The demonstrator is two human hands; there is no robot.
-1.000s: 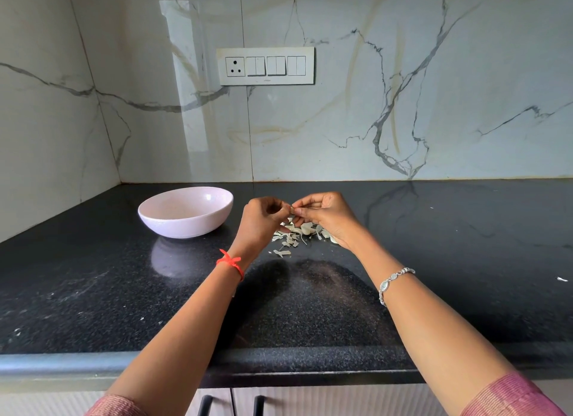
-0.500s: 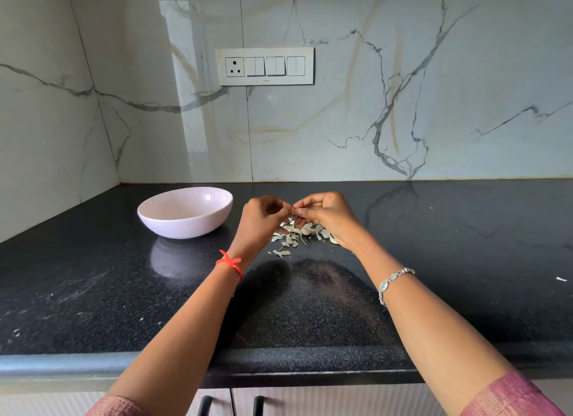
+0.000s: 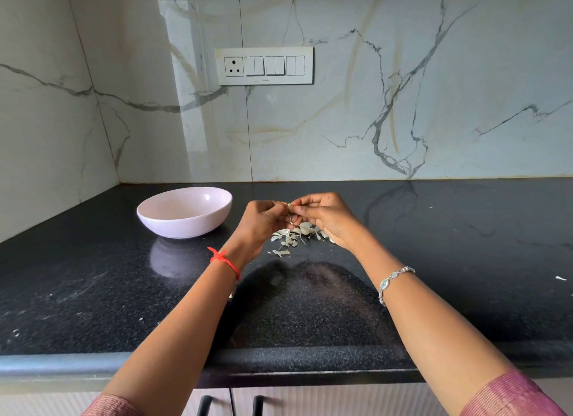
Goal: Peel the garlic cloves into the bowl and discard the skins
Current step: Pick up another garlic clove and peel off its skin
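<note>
In the head view, a small garlic clove (image 3: pixel 289 206) is pinched between the left hand (image 3: pixel 262 218) and the right hand (image 3: pixel 322 214), both closed on it and held up over the pile of skins (image 3: pixel 293 238) (likely so bits fall there). The pink bowl (image 3: pixel 186 226) is kept just beside the left hand on the black counter (image 3: pixel 465 245), probably for an easy drop; what is inside it cannot be seen.

bowl (image 3: pixel 184 212) left of skins (image 3: pixel 291 240), both on counter (image 3: pixel 465 245)

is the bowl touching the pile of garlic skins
Apart. The head view shows bare black countertop between the bowl and the garlic skins, with the left hand in front of that stretch.
</note>
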